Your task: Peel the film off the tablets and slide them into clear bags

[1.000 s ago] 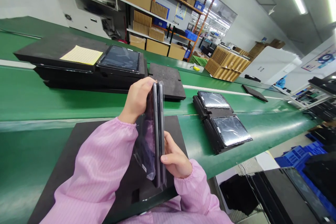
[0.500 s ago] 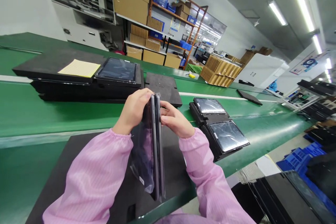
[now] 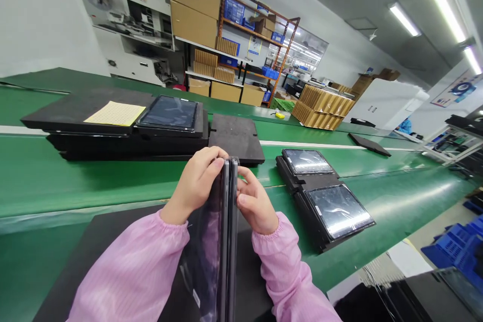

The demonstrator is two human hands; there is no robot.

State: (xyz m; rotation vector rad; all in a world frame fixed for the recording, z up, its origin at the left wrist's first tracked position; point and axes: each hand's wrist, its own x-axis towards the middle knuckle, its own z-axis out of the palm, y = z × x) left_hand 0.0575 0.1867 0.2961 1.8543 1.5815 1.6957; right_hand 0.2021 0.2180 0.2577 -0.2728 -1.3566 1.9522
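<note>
Two tablets (image 3: 225,241) stand on edge, pressed face to face, in front of me, with clear plastic film around them. My left hand (image 3: 199,176) is closed on their upper left side, thumb near the top edge. From the right, my right hand (image 3: 256,201) grips the upper part, its fingertips against the right tablet. Under them lies a black foam pad (image 3: 113,241) on the green bench; whether the tablets' lower ends touch it cannot be seen.
At the left, black foam trays (image 3: 94,143) are stacked, bearing a yellow paper (image 3: 115,113) and a tablet (image 3: 169,112). A flat foam tray (image 3: 237,138) lies behind my hands. Two film-covered tablets (image 3: 338,209) rest on foam trays at the right. Cardboard dividers (image 3: 322,105) stand farther back.
The view has tilted and shifted, so the hands and tablets appear lower in the picture. Both hands keep their hold on the two upright tablets.
</note>
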